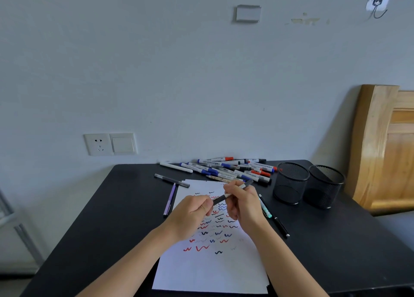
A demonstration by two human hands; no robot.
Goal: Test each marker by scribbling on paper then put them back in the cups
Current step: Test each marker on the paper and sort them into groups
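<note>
One held marker [220,198], lettering illegible

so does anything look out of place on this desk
Mostly the markers: they lie in a loose heap at the back of the table, not in the two mesh cups, which look empty. A few pens are strewn either side of the paper. Nothing looks spilled or broken.

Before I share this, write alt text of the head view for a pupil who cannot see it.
A left hand and a right hand hold a dark-capped marker over paper covered in red, blue and black scribbles. Behind it, on the black table, are a pile of markers and two black mesh cups.
</note>
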